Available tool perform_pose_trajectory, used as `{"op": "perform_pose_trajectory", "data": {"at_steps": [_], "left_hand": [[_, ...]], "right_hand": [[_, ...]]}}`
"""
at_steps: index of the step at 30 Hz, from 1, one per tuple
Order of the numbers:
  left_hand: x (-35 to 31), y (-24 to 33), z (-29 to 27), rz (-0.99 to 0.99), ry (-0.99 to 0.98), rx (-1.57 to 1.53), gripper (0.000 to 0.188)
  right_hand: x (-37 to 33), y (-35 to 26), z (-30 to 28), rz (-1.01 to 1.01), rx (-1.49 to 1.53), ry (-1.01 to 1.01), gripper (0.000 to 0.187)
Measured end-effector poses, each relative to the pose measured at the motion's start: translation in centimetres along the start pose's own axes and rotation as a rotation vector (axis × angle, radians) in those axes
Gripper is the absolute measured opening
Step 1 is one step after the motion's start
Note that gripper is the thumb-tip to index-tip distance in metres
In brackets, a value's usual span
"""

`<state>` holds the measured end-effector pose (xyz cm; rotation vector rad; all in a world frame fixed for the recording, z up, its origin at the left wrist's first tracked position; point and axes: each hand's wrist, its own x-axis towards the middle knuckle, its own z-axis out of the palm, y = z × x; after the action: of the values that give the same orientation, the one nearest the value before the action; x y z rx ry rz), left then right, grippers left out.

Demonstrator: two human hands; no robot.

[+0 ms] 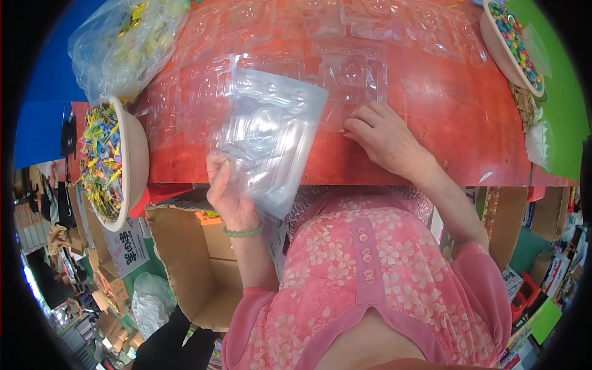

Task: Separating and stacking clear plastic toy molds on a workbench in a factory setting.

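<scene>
A stack of clear plastic blister trays (271,132) is tilted up over the table's near edge, pinched at its lower left side between the thumb and fingers of my left hand (227,188). My right hand (388,139) reaches over the red table, its fingers bent and close together at the near edge of a single clear blister tray (353,73) lying flat. Thumb and forefinger seem closed on that edge, partly hidden under the hand. More clear trays (246,21) lie in rows across the far and left parts of the table.
A pale basin (137,163) of small colourful pieces stands left, below a clear bag (126,46) with yellow pieces. Another pale basin (502,46) of colourful round pieces stands far right, near crumpled brown paper (524,105). An open cardboard box (185,246) sits below the table edge.
</scene>
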<state>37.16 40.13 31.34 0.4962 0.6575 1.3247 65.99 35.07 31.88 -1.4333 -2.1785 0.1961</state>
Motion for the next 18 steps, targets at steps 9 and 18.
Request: {"op": "perform_pose_trajectory", "data": {"at_steps": [9, 18], "left_hand": [[-1.8, -0.1, 2.8, 0.043, -0.099, 0.09, 0.01], [-3.2, -3.4, 5.3, 0.037, -0.184, 0.227, 0.018]], "right_hand": [[-0.4, 0.0, -2.7, 0.01, 0.034, 0.041, 0.021], [-2.1, -3.9, -8.2, 0.316, 0.295, 0.354, 0.05]]}}
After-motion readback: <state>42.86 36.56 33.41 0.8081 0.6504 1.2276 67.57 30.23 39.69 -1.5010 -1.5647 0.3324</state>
